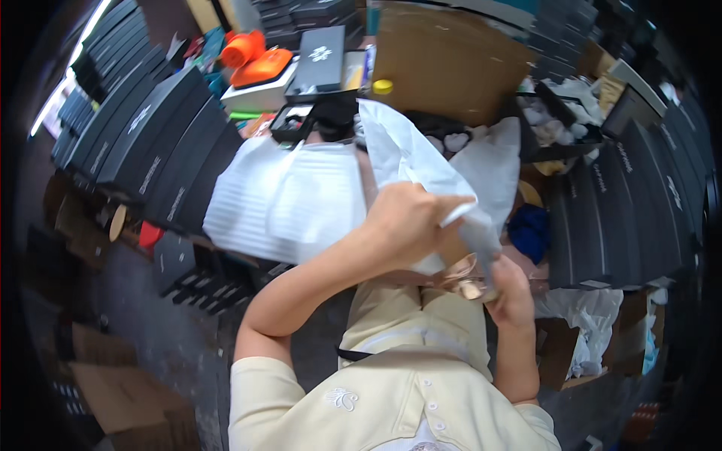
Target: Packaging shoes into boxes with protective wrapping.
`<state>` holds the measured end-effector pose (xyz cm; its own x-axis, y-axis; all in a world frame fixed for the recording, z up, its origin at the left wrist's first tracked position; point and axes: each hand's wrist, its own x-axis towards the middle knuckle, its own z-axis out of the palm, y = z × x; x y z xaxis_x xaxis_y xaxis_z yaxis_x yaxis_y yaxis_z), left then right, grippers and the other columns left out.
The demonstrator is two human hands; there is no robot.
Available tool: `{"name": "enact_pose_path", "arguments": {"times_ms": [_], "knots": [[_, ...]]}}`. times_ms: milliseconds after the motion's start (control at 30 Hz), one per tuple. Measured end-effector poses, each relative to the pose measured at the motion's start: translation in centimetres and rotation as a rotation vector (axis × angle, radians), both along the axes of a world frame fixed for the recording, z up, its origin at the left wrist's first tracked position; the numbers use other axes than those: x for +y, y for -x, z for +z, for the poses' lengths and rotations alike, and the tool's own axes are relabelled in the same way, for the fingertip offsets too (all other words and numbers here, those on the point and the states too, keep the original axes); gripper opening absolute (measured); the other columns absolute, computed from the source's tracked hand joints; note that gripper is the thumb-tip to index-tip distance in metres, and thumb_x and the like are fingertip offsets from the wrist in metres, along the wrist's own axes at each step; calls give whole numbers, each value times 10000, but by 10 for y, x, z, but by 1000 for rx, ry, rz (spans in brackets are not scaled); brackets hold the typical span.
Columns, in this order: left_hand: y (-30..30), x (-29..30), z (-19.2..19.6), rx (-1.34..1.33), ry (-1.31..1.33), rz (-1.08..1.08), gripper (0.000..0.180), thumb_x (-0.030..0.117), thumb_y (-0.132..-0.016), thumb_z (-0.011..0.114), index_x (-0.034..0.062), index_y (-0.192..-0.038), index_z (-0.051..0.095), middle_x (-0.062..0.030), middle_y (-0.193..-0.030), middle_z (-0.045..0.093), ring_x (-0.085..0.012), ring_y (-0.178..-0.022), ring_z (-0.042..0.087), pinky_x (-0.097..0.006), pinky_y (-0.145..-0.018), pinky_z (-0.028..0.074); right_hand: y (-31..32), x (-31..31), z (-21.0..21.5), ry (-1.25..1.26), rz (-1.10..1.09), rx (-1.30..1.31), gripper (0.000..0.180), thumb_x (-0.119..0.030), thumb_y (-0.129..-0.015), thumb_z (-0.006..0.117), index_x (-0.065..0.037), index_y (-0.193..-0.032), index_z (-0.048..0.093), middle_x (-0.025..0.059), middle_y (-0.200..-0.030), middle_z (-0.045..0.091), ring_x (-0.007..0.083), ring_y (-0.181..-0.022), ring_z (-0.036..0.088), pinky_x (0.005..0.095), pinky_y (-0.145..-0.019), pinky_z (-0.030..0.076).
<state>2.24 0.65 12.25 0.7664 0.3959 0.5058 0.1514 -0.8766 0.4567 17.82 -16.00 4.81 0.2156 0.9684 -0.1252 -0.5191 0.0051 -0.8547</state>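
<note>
A crumpled sheet of white wrapping paper (402, 143) is raised in front of me, its top corner standing up. My left hand (410, 218) is closed on its lower part, forefinger stretched toward the right. Below and to the right, my right hand (513, 289) grips the paper's lower end beside a shiny rose-gold item (465, 279). Paper and fingers partly cover that item, so its kind is unclear; motion blurs it. Left of my hands lies a stack of white foam sheets (289, 195). Another white sheet (492, 161) lies behind on the right.
Dark shoe-type boxes stand in rows at left (154, 143) and right (620, 203). A brown cardboard panel (451, 60) rises at the back. An orange tape dispenser-like object (259, 68) sits back left. A blue cloth (529, 231) lies at right; a cardboard carton (560, 349) holds plastic bags.
</note>
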Motion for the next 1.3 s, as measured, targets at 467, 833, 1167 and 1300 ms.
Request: {"name": "enact_pose_path", "arguments": {"times_ms": [467,833,1167,1300], "knots": [[21,-109,-108,-462,-154,-97,681,36,-517,584,-111,-1181,554,-63,-538,462,-181,-449,435,-298,-444,391,45,37,-54,-60,-366,128,476,-139,-913,520,-25,-1348,363,118,-1310,462,226,-1151,497,363,-998,389],[28,-17,-107,-1007,1454,-91,943,312,-703,785,-9,-1394,229,-119,-1278,468,-213,-1132,492,-354,-934,424,71,88,-40,-246,122,-1185,507,-230,-932,505,-45,-1368,325,126,-1320,423,240,-1210,408,388,-1026,331],[17,16,-82,-1152,1198,184,604,182,-697,770,-16,-1185,473,-112,-1072,577,-198,-909,599,-330,-788,508,-47,21,33,389,-144,-1076,521,-216,-744,720,11,-1165,515,144,-1190,540,261,-1082,524,363,-894,411],[6,13,-69,-855,564,446,407,95,-632,795,-21,-972,604,-86,-880,635,-208,-765,633,-322,-716,512,-31,69,42,-324,-384,-1126,1030,-594,-559,786,35,-1284,412,165,-1284,472,272,-1161,472,373,-992,352]]}}
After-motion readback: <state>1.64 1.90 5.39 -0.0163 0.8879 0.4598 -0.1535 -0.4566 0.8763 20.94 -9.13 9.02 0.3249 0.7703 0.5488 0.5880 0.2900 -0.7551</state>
